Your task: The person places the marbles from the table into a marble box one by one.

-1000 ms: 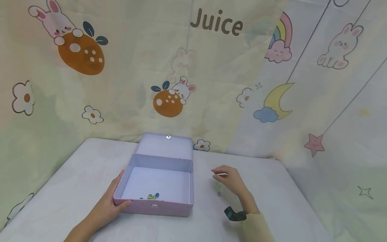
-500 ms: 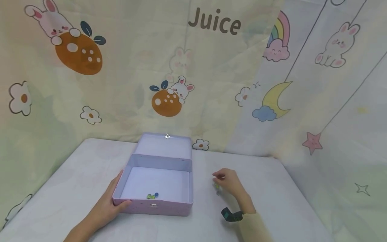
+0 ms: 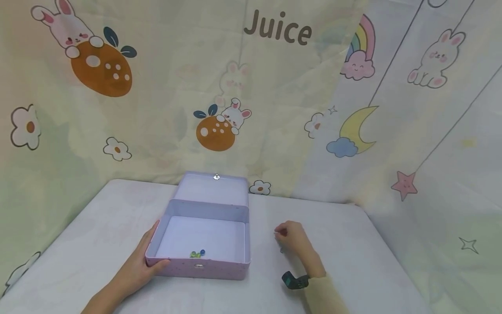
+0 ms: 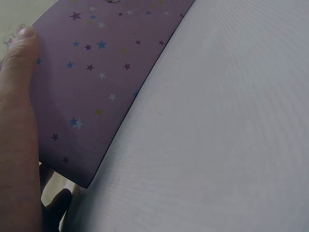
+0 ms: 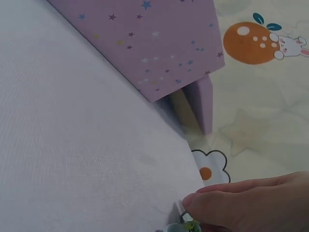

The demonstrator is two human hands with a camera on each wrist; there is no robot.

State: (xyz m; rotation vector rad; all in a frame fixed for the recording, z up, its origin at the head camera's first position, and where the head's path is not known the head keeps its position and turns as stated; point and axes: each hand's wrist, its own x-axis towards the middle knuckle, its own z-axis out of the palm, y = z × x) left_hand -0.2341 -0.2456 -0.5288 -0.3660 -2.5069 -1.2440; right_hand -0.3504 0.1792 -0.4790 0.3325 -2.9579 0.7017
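An open purple box with small stars (image 3: 204, 269) stands on the white table (image 3: 353, 261), its lid (image 3: 213, 191) raised at the back. Several small glass marbles (image 3: 198, 253) lie against its front wall inside. My left hand (image 3: 147, 261) grips the box's front left corner, thumb (image 4: 19, 53) on the front wall (image 4: 96, 72). My right hand (image 3: 289, 235) is to the right of the box, fingers curled down onto the table. Its fingertips (image 5: 227, 205) pinch a greenish marble (image 5: 187, 226). Another marble (image 3: 281, 250) shows just beside that hand.
A cartoon-printed cloth (image 3: 274, 109) hangs behind and to both sides of the table. A dark wrist strap (image 3: 294, 281) sits on my right forearm. The box side (image 5: 145, 43) lies a little way left of the right hand.
My right hand has dropped from an open pose above the table and curled its fingers down over the marbles. The left hand and the box have stayed put.
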